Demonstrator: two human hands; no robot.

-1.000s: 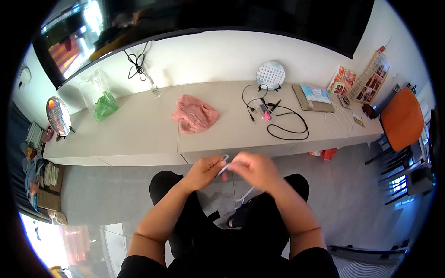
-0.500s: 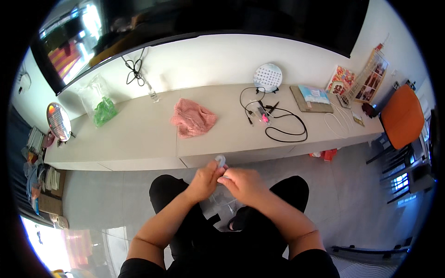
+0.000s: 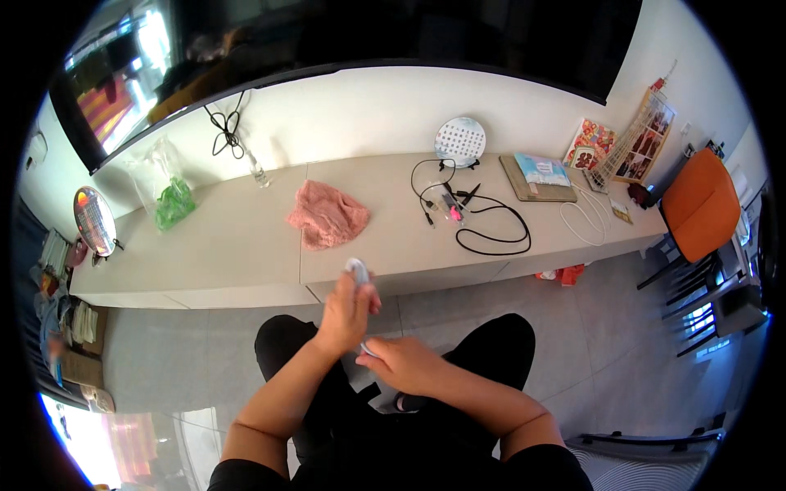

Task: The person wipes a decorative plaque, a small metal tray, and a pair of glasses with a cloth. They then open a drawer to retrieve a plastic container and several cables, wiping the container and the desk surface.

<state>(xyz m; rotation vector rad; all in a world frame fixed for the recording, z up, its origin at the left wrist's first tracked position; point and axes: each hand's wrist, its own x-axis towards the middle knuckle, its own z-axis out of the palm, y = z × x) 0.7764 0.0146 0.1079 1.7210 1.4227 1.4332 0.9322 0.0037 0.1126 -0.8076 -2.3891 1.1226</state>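
My left hand (image 3: pixel 347 311) is closed round a whitish looped thing (image 3: pixel 357 268), whose rounded end sticks up past the fingers. It resembles a coiled cable, but most of it is hidden in the hand. Lower and to the right, my right hand (image 3: pixel 409 365) pinches a whitish piece (image 3: pixel 368 349) at its fingertips. Whether both pieces belong to one thing I cannot tell. Both hands are held above my lap, in front of a long beige cabinet (image 3: pixel 237 245). Nearest to them on its top lies a crumpled pink cloth (image 3: pixel 329 214).
Right of the cloth are a black cable (image 3: pixel 524 225), a small pink item (image 3: pixel 455 213), a round plate on a stand (image 3: pixel 460 141) and a white cable (image 3: pixel 591 219). A green-filled plastic bag (image 3: pixel 173 200) and a round mirror (image 3: pixel 97 221) stand left. An orange chair (image 3: pixel 700 204) is at right.
My hands have drawn apart. The left one moved up and left with the looped thing, while the right one came down and slightly left. The whole view has shifted a little.
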